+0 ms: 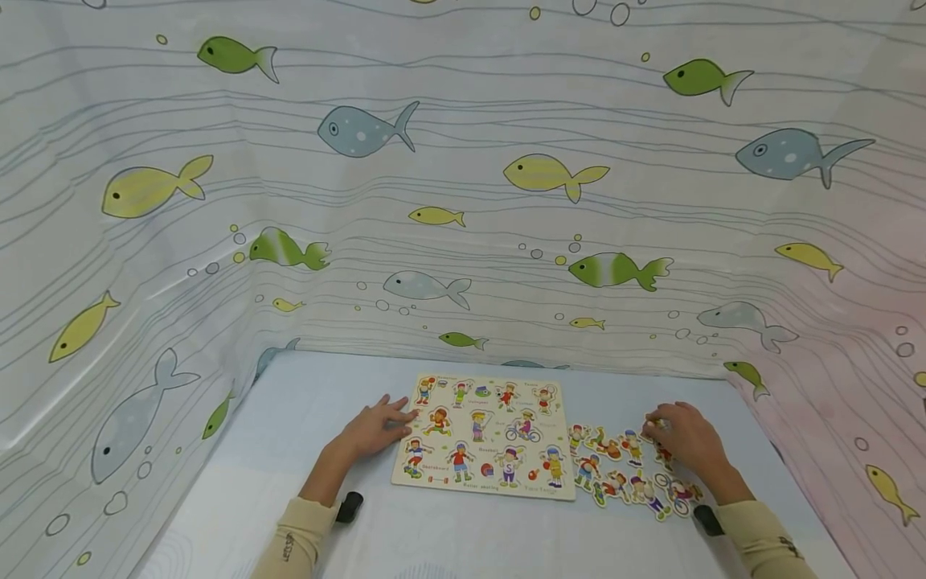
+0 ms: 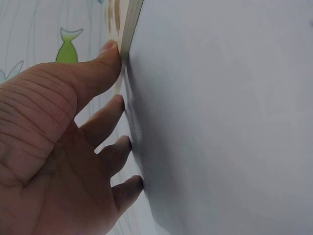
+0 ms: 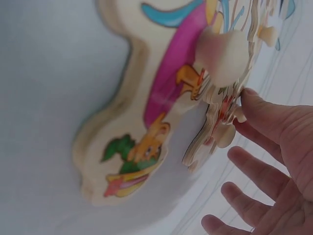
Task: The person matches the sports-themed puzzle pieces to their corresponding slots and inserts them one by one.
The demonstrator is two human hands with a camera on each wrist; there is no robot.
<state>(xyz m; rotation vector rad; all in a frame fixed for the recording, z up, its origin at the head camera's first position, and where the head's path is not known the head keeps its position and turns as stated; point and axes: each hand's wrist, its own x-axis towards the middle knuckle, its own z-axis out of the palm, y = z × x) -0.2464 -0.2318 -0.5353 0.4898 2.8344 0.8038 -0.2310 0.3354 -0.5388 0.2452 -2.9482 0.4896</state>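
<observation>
A wooden puzzle board (image 1: 531,454) printed with children playing sports lies on the table. My left hand (image 1: 376,429) rests at the board's left edge, thumb against that edge and the other fingers extended to the table in the left wrist view. To the right of the board, my right hand (image 1: 683,441) reaches over a cluster of loose puzzle pieces (image 1: 633,449). Its thumb and index finger pinch the small knob of a puzzle piece (image 3: 226,110), while the remaining fingers spread apart. Closer to the right wrist camera lies the cyclist piece (image 3: 166,88), with a pale wooden knob.
A pale cloth covers the table (image 1: 289,418). Behind and at both sides hangs a curtain (image 1: 463,249) with printed fish and wavy lines. Small black devices (image 1: 350,507) sit by both wrists. Several loose pieces lie close together, some overlapping, against the board's right edge.
</observation>
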